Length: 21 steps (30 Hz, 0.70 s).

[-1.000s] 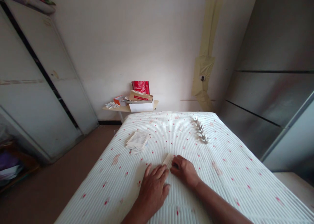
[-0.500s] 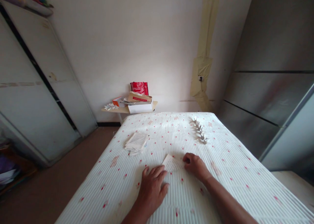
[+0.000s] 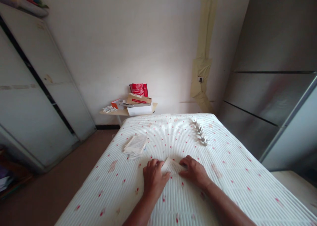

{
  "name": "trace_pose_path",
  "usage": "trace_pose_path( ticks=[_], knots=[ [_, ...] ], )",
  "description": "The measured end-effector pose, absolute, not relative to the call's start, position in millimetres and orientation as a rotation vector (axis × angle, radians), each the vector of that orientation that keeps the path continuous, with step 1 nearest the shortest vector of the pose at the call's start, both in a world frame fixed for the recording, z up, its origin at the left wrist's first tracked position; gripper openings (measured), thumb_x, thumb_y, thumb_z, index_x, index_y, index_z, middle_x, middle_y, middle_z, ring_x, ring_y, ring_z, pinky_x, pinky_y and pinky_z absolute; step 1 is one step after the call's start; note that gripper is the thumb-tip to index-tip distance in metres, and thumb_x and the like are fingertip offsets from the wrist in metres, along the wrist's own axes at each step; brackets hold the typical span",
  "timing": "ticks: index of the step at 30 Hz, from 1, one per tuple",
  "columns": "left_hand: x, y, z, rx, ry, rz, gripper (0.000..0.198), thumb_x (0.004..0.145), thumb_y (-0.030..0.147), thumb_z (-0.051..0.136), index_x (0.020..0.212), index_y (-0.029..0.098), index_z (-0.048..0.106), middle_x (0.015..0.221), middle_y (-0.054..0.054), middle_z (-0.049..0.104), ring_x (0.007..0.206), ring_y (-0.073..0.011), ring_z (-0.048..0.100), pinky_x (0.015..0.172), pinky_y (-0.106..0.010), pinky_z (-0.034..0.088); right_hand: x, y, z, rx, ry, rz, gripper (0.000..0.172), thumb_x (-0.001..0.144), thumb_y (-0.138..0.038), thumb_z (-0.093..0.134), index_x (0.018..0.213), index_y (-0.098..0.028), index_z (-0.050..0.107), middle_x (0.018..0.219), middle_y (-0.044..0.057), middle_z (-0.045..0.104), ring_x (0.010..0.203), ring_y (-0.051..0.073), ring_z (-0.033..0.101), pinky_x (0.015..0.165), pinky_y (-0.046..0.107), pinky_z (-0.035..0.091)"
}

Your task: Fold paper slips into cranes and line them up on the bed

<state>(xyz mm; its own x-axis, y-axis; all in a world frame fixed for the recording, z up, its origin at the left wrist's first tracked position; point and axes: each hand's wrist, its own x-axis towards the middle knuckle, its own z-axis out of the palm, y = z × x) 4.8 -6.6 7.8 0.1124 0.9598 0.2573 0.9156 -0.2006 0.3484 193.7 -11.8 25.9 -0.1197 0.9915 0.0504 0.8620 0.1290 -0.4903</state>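
A small piece of printed paper (image 3: 171, 166) lies at the near middle of the white bedspread (image 3: 158, 130), between my two hands. My left hand (image 3: 154, 177) has its fingers and thumb closed on the paper's left end. At the right end, my right hand (image 3: 194, 170) grips the paper between thumb and curled fingers. A stack of printed paper sheets (image 3: 136, 144) rests beyond my left hand. Farther off to the right stands a row of several pointed, folded paper figures (image 3: 200, 133).
Behind the bed, a small table (image 3: 102, 113) bears a white box (image 3: 140, 111), a red bag (image 3: 138, 89) and a pile of white folded pieces (image 3: 109, 109). Cabinets flank the bed on both sides. Tape covers a strip of wall around a socket (image 3: 200, 79).
My left hand has gone from lying spread by the paper to gripping its left end. My right hand has shifted nearer, its thumb now at the right end. The view has turned slightly.
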Motion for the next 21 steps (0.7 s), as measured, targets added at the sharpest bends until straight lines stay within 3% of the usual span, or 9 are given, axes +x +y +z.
trace_pose_path(
  ticks=[12, 21],
  knots=[
    [2.9, -9.3, 4.6, 2.242, 1.884, 0.698, 0.035, 0.066, 0.029, 0.062, 0.102, 0.025, 0.062, 0.102, -0.004, 0.059, 0.101, -0.0208, 0.048, 0.086, -0.034, 0.032, 188.6, -12.8, 22.7, -1.768, -2.044, 0.465, 0.021, 0.066, -0.016, 0.054, 0.086, -0.02, 0.058, 0.091, 0.001, 0.057, 0.08, 0.013, 0.054, 0.068, 0.021, 0.036],
    [1.0, -12.4, 5.0, 2.266, 1.746, 0.93, 0.032, 0.066, 0.014, 0.057, 0.097, 0.023, 0.059, 0.095, -0.002, 0.06, 0.097, -0.0206, 0.051, 0.085, -0.035, 0.036, 187.0, -13.9, 21.2, -1.634, -2.037, 0.432, 0.015, 0.063, -0.008, 0.05, 0.073, -0.019, 0.052, 0.081, 0.001, 0.055, 0.075, 0.013, 0.051, 0.066, 0.021, 0.037]
  ],
)
